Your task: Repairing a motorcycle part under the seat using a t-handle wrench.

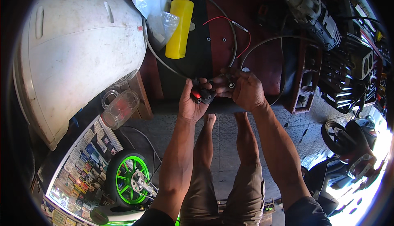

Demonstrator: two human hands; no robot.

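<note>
Just above the near edge of the dark red and black bench [262,16], my two hands are close together. The fingers of my left hand [192,104] are closed around a small black housing [207,96] with a red part, like a handlebar switch. My right hand [250,92] pinches a small dark piece [231,85] with a shiny round end; its kind is unclear. A grey cable [164,63] loops over the bench to my hands. Farther back lie two small nuts [224,40] and a thin red wire [217,18].
A yellow cylinder [179,28] and a clear plastic bag [151,2] lie at the back left, beside a big white shell [82,37]. A glass mug [121,109] is at the left. At right are a power tool [314,14] and a red metal frame [301,88].
</note>
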